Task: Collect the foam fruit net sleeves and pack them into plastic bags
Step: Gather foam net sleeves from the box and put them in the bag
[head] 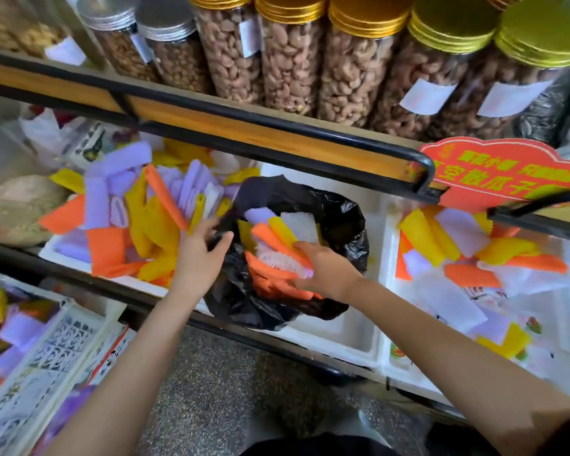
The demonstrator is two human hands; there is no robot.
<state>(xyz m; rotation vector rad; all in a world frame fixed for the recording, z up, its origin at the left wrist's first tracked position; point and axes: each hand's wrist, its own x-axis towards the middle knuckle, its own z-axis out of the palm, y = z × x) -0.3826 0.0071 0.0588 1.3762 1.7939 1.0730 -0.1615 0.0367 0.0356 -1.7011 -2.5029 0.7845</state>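
Hands meet at a black bag (343, 218): left hand (198, 248) pinches its rim open while right hand (323, 268) clasps a bunch of sleeves (270, 238) inside, best pushed deep before release.

A bag (339, 212) stands in the middle box (339, 334) of three set side by side on a low shelf (79, 278), with sleeves (277, 238) inside it. The left hand (198, 255) is at the bag's left rim; the right hand (326, 268) grips a bunch of those sleeves. A heap (145, 218) fills the left box (66, 255); loose pieces (468, 258) lie in the right box (389, 291). Behind and above, jars (293, 60) line an upper shelf (211, 123). A sign (504, 172) stands over the right box. A crate (46, 350) sits lower left.
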